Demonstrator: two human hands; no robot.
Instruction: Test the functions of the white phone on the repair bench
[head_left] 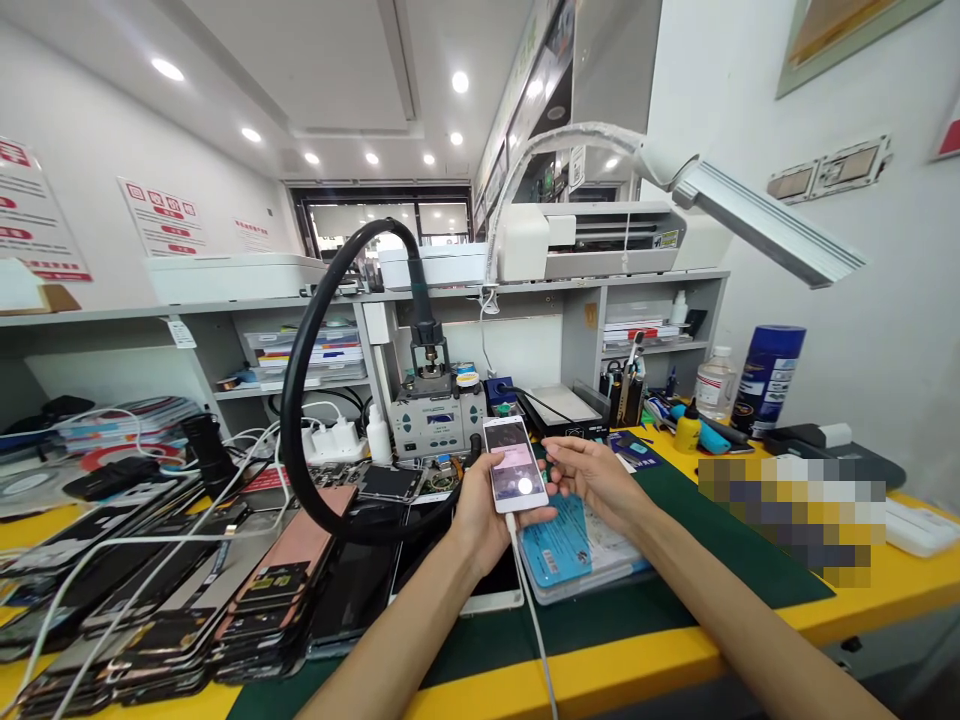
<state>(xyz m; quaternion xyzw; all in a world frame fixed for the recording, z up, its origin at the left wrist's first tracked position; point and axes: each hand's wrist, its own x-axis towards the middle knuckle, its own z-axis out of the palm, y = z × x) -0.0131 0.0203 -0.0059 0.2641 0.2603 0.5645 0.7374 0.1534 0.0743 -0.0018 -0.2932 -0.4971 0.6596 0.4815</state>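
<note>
A white smartphone [516, 470] with a lit screen rests in my left hand [480, 505], the thumb along its left edge and the fingers around behind it. A white cable [529, 590] is plugged into the phone's lower end. My right hand [596, 478] hovers just beside the phone's right edge, its fingers loosely bent and apart, with nothing visible in them. Beneath the hands lies a clear case with a blue label [559, 545]. A white-framed tablet-like device [491, 597] lies partly hidden under my left arm.
Stacked phone parts [262, 610] crowd the left side. A thick black hose [291, 400] loops up from a hot-air station [439, 422]. A lamp [772, 220] overhangs the right. A yellow bottle [687, 430] and blue spray can [770, 380] stand beyond the green mat [712, 540].
</note>
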